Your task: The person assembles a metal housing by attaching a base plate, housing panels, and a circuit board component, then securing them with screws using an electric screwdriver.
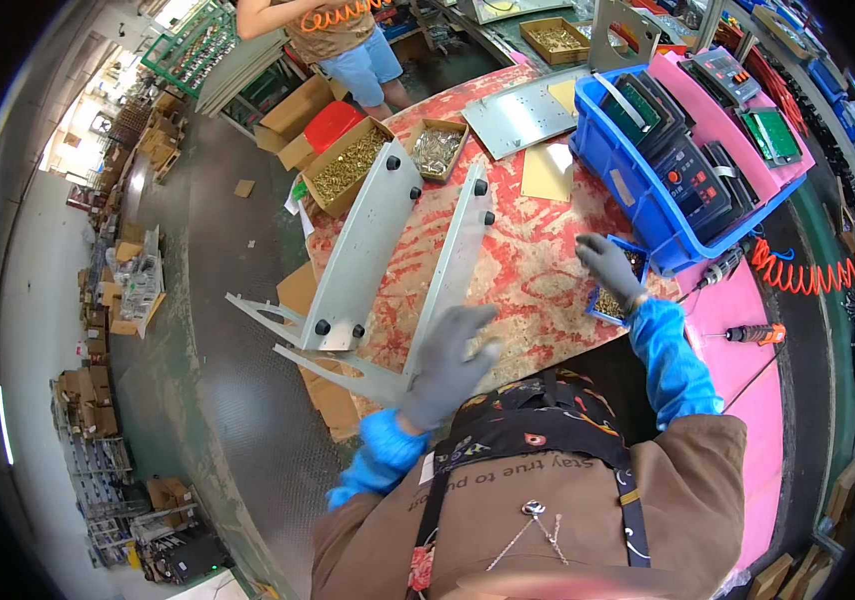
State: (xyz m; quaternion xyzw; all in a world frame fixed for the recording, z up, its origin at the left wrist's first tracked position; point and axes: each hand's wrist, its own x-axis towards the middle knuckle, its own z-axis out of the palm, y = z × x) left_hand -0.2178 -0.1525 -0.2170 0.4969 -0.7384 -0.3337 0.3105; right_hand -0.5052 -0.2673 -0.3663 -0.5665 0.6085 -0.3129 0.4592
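My left hand (pixel 445 372), in a grey glove, is open with thumb and fingers apart. It is over the near end of a long grey metal panel (pixel 451 250) with black round feet. A second such panel (pixel 363 245) lies to its left; both have a forked bracket end toward me. My right hand (pixel 610 270), also gloved, is by a small blue bin (pixel 605 318) of small metal parts, partly covering it. Its fingers are drawn together; anything between them is too small to make out.
The worn red table (pixel 538 290) carries boxes of brass-coloured screws (pixel 351 165) and silver parts (pixel 438 148). A blue crate (pixel 638 205) of black control units stands right, near a power screwdriver (pixel 753 333) and an orange coiled hose (pixel 818 278). Another person (pixel 338 45) stands beyond the table.
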